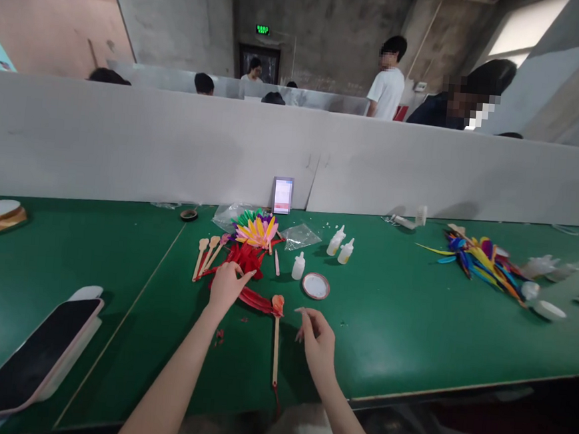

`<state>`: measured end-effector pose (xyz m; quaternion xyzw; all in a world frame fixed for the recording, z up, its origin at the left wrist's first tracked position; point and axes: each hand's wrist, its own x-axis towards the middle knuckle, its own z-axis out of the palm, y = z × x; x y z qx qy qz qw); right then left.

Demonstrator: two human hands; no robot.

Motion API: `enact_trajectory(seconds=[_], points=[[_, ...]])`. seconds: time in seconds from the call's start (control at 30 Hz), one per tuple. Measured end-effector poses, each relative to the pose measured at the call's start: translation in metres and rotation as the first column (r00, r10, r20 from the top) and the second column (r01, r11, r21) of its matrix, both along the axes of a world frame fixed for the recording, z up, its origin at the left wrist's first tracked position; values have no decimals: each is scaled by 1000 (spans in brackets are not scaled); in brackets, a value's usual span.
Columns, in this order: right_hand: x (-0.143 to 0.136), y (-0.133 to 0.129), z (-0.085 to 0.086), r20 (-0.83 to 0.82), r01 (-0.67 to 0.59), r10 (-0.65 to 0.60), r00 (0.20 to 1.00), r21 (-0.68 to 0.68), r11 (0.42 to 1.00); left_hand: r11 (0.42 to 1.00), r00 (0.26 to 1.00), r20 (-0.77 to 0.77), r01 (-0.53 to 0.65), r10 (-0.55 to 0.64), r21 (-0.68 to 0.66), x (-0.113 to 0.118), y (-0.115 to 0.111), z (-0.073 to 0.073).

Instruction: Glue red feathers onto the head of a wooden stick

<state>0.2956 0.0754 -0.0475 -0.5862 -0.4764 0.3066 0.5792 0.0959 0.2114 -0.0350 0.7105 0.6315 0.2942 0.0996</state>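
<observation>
My left hand (228,286) is over the near edge of a pile of red feathers (246,257), thumb and fingers bent towards each other; what is between them is too small to make out. Below it, loose red feathers (257,301) reach to the head of a wooden stick (276,350), which lies upright in view with a red cord at its lower end. To the right of the stick, my right hand (314,333) hovers with curled fingers, its fingertips near each other and their contents unclear. A shallow dish of white stuff (316,286) sits just beyond it.
Small white bottles (298,266), a colourful feather fan (257,231) and several wooden sticks (200,260) stand or lie beyond my hands. A phone (282,196) leans on the white partition (149,146). Feathers (486,259) lie right, a dark padded board (35,357) left. People are behind the partition.
</observation>
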Motion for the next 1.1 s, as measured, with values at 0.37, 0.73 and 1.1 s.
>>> enact_trajectory(seconds=[0.37,0.73,1.1], points=[[-17,94,40,-150,-284,290,945,60,957,996,995,73,69,-73,63,-5,-2,-12],[-49,120,18,-314,-441,411,856,-30,897,965,647,762,193,9,-175,-5,-4,17],[-37,103,48,-508,-489,426,749,9,872,793,634,764,526,-124,-308,18,-30,33]])
